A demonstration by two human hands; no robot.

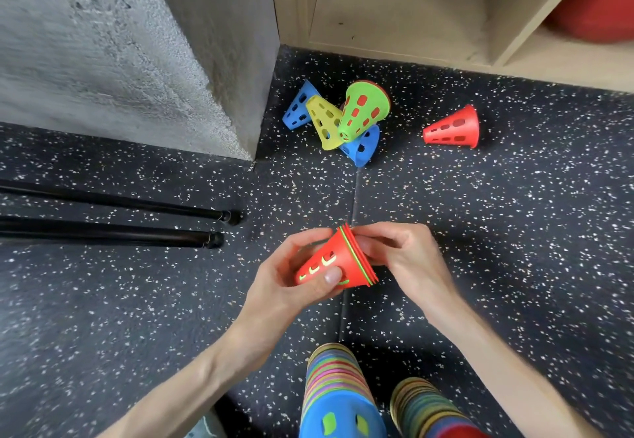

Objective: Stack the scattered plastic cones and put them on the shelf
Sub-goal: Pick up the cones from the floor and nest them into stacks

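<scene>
At far left I see two black poles (113, 221) lying on the speckled floor (137, 300), beside a grey concrete pillar (137, 43). My left hand (291, 276) curls around the narrow end of a small nested stack of cones (338, 261), red outermost with green showing through the holes; the thumb presses on its side. Above it, on the floor near the pillar's corner, lies a heap of loose cones: a blue cone (297, 108), a yellow cone (324, 120), a green cone (365, 108) leaning across them and a second blue cone (363, 146) under it. My right hand (401, 252) pinches the wide rim of the held stack. Below, two tall multicoloured stacks (338, 389) stand at the frame's bottom edge. Farther right a lone red cone (453, 127) lies on its side, well apart from the heap. The wooden shelf (394, 9) sits top right.
</scene>
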